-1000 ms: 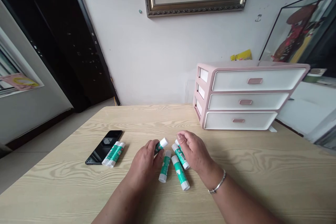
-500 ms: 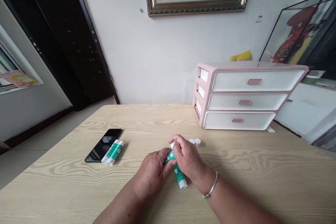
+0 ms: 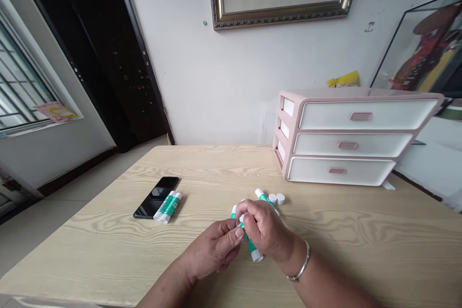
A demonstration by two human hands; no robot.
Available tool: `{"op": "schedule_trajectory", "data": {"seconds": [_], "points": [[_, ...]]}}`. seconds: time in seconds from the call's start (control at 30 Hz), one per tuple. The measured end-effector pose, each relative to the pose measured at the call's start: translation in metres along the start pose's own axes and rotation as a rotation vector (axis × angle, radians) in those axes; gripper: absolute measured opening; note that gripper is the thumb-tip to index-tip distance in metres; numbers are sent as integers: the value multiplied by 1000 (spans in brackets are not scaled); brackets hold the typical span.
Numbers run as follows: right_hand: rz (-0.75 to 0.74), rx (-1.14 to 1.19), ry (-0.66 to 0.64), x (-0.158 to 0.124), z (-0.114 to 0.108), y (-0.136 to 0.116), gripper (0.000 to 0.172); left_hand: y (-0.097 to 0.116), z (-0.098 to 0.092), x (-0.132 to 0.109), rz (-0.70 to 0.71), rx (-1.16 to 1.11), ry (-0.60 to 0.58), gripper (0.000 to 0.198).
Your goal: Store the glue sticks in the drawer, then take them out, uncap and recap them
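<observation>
In front of me, my left hand (image 3: 216, 248) is closed round a green and white glue stick (image 3: 243, 229), mostly covered by the fingers. My right hand (image 3: 265, 226) is closed at its white upper end, with thumb and curled fingers against it. Under the hands lies another glue stick (image 3: 255, 251), its middle hidden. Just beyond my right hand a further glue stick (image 3: 264, 196) rests on the table, partly covered by that hand. Beside it stand two small white caps (image 3: 273, 198).
Two glue sticks (image 3: 168, 207) lie side by side against a black phone (image 3: 158, 196) on the left of the wooden table (image 3: 108, 250). A pink and white drawer unit (image 3: 346, 144) stands at the back right, with a yellow packet (image 3: 344, 79) behind its top.
The view has swung left, so things sit farther right. A glue stick beyond my right hand now shows, where the hand covered that spot. My left hand's thumb has come up across the held stick.
</observation>
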State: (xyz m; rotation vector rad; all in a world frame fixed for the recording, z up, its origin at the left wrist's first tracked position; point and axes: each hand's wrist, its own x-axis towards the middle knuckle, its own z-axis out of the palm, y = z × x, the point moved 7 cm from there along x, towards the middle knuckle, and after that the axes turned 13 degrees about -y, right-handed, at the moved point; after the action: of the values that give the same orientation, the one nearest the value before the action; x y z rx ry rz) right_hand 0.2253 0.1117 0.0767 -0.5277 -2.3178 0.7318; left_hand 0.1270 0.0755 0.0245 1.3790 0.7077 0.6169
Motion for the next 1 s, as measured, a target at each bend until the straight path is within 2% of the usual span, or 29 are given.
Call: {"op": "schedule_trajectory", "data": {"seconds": [0.1, 0.17, 0.2, 0.27, 0.3, 0.33, 0.37, 0.43, 0.5, 0.53, 0.6, 0.7, 0.83, 1.0], "points": [[-44, 3, -33, -5, 0, -1, 21, -5, 10, -9, -7, -155, 14, 45], [5, 14, 20, -9, -15, 14, 20, -9, 16, -19, -30, -243, 32, 50], [59, 21, 99, -12, -29, 25, 19, -12, 17, -25, -49, -271, 51, 53], [210, 8, 381, -21, -67, 48, 19, -18, 11, -38, -105, -240, 122, 58], [275, -10, 532, -27, -85, 57, 19, -18, 2, -44, -131, -150, 198, 58], [330, -35, 651, -32, -99, 63, 19, -13, -13, -51, -129, 25, 333, 56], [369, -62, 716, -34, -106, 67, 19, -7, -28, -58, -151, 219, 456, 51], [406, -125, 709, -30, -108, 69, 20, 9, -56, -70, -215, 611, 710, 40], [415, -175, 611, -23, -97, 71, 23, 19, -79, -77, -349, 917, 880, 34], [418, -188, 574, -22, -92, 72, 24, 22, -88, -78, -414, 1041, 922, 33], [431, -176, 550, -23, -85, 77, 27, 25, -102, -77, -486, 1243, 945, 35], [449, -149, 602, -29, -89, 85, 27, 24, -117, -75, -616, 1436, 956, 38], [463, -163, 651, -32, -98, 91, 27, 16, -132, -75, -782, 1525, 972, 36], [499, -212, 622, -31, -102, 92, 29, 15, -137, -75, -802, 1550, 1012, 36]]}}
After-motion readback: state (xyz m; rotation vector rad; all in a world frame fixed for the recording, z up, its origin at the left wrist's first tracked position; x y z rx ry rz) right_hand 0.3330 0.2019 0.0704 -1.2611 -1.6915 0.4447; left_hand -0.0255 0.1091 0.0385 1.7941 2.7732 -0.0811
